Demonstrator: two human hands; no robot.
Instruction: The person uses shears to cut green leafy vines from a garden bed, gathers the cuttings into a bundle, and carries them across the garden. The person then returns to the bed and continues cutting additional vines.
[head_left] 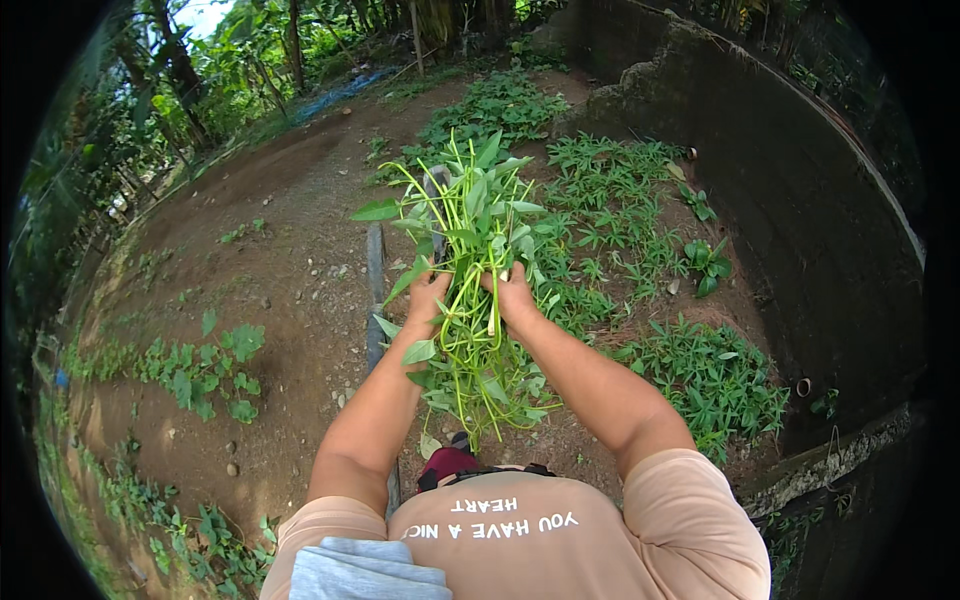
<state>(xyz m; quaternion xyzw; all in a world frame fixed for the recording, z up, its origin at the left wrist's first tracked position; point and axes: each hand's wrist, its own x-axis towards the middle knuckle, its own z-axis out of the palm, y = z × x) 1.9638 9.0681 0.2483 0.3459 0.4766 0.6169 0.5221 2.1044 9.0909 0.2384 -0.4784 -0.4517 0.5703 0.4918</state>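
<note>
In front of my body I hold a big loose bundle of leafy green stems (465, 240) with both hands. The stems are long and thin with narrow pointed leaves, and some trail down toward my waist. My left hand (428, 297) is closed at the bundle's left side, its fingers partly hidden by leaves. My right hand (512, 295) grips the right side, fingers wrapped in among the stems. A dark grey, flat, blade-like thing (437, 190) shows behind the leaves above my left hand; what holds it is hidden.
A narrow concrete edging (375, 270) runs along the ground to the left of the bundle. Low leafy plants (615, 205) grow on the right, before a dark wall (800, 220) with pipe ends. Bare soil with pebbles (290, 290) and a broad-leaved vine (200, 370) lie left.
</note>
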